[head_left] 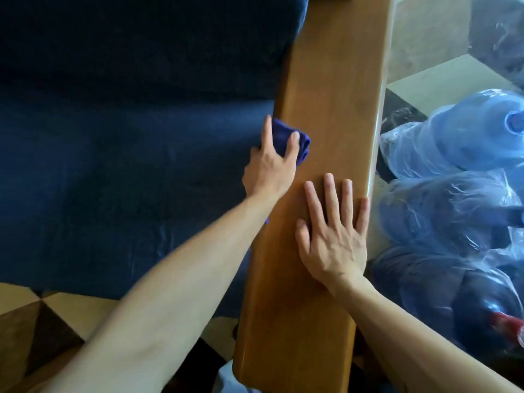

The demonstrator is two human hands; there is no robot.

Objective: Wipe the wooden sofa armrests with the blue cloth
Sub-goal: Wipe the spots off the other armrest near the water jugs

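We start at our left hand, whose fingers and thumb curl round the bunched blue cloth and press it against the inner edge of the wooden armrest, the edge that meets the dark blue sofa seat. The cloth sits about halfway along the plank, hugging the left edge, so most of the width to its right lies bare.

Our right hand lies flat on the armrest just behind and to the right of the cloth, fingers straight and spread, holding nothing; its little finger reaches the outer edge. It reads to us as a bracing hand, not a working one.

What the next stroke turns on is the long axis of the armrest. It runs away from us, from the rounded near end at the bottom of the view up toward the sofa back, leaning slightly right as it goes. The cloth is ahead of both hands on that line, and the left hand is the nearer one, already on it. We judge that the wipe should travel along the grain, forward toward the far end or back toward us. A backward pass over the right half would meet the flat right hand, which would have to lift.

Beyond the outer edge, wrapped water bottles stand on the floor, apart from the armrest.
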